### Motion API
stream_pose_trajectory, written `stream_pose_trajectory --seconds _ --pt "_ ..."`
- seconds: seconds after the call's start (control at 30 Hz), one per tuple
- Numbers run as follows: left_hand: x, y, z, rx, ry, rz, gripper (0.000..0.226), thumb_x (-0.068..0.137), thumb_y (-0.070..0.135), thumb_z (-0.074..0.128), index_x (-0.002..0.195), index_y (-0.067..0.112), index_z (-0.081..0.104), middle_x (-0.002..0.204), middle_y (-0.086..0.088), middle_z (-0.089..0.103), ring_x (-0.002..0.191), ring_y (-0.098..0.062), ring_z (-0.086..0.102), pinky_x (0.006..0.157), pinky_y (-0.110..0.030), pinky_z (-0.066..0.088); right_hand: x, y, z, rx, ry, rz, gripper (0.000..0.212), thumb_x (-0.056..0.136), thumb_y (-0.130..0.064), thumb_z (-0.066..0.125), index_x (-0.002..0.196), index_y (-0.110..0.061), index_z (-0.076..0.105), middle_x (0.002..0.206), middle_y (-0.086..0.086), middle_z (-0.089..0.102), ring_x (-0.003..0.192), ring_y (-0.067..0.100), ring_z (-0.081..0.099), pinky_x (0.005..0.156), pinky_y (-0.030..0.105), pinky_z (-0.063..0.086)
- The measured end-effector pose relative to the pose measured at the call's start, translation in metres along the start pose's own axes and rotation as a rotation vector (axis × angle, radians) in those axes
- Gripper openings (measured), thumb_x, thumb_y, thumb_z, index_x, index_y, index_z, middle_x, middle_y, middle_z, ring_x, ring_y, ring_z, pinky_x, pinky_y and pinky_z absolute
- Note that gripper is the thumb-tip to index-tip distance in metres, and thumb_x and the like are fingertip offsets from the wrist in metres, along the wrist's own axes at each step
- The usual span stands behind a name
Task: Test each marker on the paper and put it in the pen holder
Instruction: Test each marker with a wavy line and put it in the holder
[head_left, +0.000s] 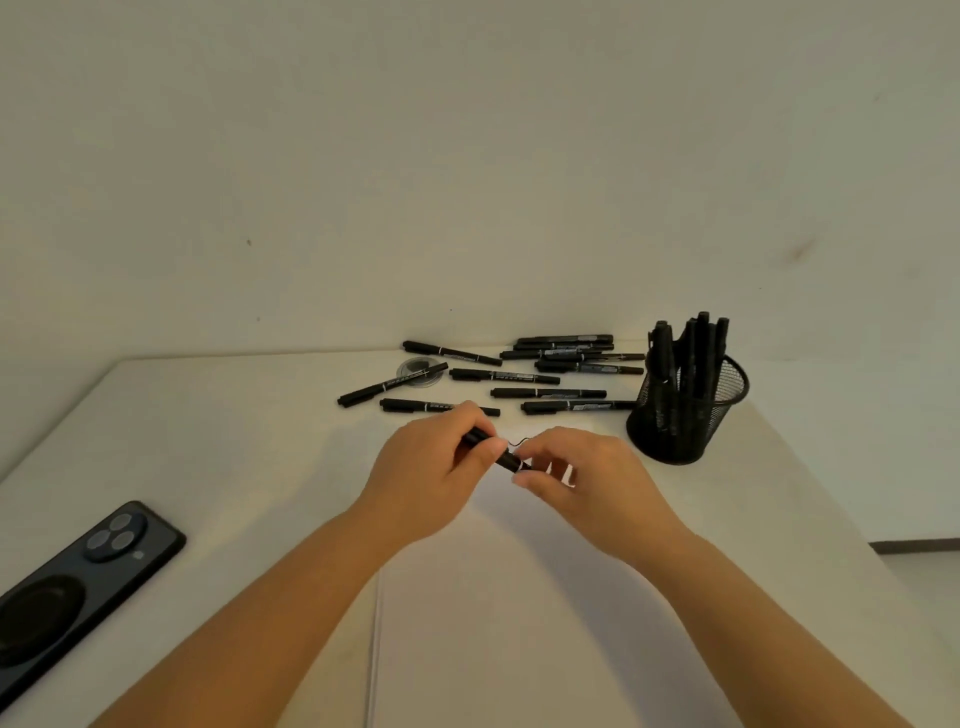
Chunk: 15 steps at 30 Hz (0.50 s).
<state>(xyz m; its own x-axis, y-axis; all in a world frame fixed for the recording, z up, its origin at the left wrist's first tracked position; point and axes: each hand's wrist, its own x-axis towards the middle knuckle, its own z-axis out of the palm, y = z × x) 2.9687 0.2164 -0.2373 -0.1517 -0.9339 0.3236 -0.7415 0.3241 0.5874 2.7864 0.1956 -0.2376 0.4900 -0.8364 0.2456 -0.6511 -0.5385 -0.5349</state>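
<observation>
White paper (519, 623) lies nearest me on the table (234, 441). My left hand (431, 478) grips a marker (493, 452); my right hand (582, 478) pinches its end. The pen holder (685, 415) stands right, near the wall (467, 156).

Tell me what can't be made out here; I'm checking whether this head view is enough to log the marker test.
- Marker: the left hand covers most of its barrel, and the right hand hides its tip end.
- Paper: the hands hide most of the ink marks.
- Pen holder: the mesh and crowding blur its marker count.
- Phone: cut off by the left edge.
</observation>
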Motion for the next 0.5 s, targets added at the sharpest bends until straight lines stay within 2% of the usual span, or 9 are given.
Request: stream_pose_trajectory --seconds 0.17,0.27,0.33,0.43,0.5 --pt "0.024 0.029 0.001 0.067 0.042 0.135 0.01 0.09 0.042 0.043 0.089 0.033 0.048 0.057 0.016 0.049 0.054 -0.003 0.049 0.052 -0.016 0.033 0.005 -0.001 -0.021 -0.082 0.086 -0.105 0.013 0.086 -0.038 0.058 0.093 -0.028 0.06 0.075 -0.018 0.053 0.069 0.004 0.052 0.066 0.025 0.047" --pt "0.045 0.037 -0.001 0.036 0.143 0.158 0.018 0.091 0.044 0.036 0.093 0.03 0.047 0.054 0.012 0.048 0.058 -0.005 0.05 0.048 -0.015 0.028 0.008 0.009 -0.041 -0.091 0.161 -0.031 0.014 0.085 -0.037 0.059 0.095 -0.027 0.06 0.075 -0.017 0.056 0.07 0.006 0.055 0.067 0.029 0.047" --pt "0.068 0.037 0.001 0.073 0.16 0.144 0.02 0.093 0.042 0.036 0.094 0.027 0.049 0.057 0.014 0.047 0.056 -0.003 0.049 0.049 -0.016 0.028 0.008 0.019 -0.057 -0.013 0.287 0.053 0.013 0.085 -0.033 0.061 0.094 -0.025 0.06 0.074 -0.016 0.059 0.071 0.008 0.058 0.066 0.027 0.047" --pt "0.111 0.025 0.011 0.176 0.091 0.042 0.025 0.094 0.041 0.037 0.1 0.023 0.054 0.081 0.015 0.053 0.071 -0.004 0.051 0.063 -0.023 0.04 0.009 0.036 -0.082 0.156 0.551 0.178 0.012 0.084 -0.028 0.062 0.091 -0.028 0.052 0.076 -0.019 0.06 0.074 -0.002 0.058 0.062 0.017 0.044" --pt "0.139 0.011 0.021 0.278 -0.012 -0.059 0.026 0.094 0.039 0.039 0.106 0.022 0.055 0.098 0.007 0.054 0.084 -0.011 0.052 0.072 -0.028 0.041 0.009 0.047 -0.098 0.246 0.698 0.241 0.014 0.084 -0.028 0.062 0.093 -0.027 0.051 0.079 -0.018 0.061 0.073 -0.005 0.058 0.057 0.013 0.041"
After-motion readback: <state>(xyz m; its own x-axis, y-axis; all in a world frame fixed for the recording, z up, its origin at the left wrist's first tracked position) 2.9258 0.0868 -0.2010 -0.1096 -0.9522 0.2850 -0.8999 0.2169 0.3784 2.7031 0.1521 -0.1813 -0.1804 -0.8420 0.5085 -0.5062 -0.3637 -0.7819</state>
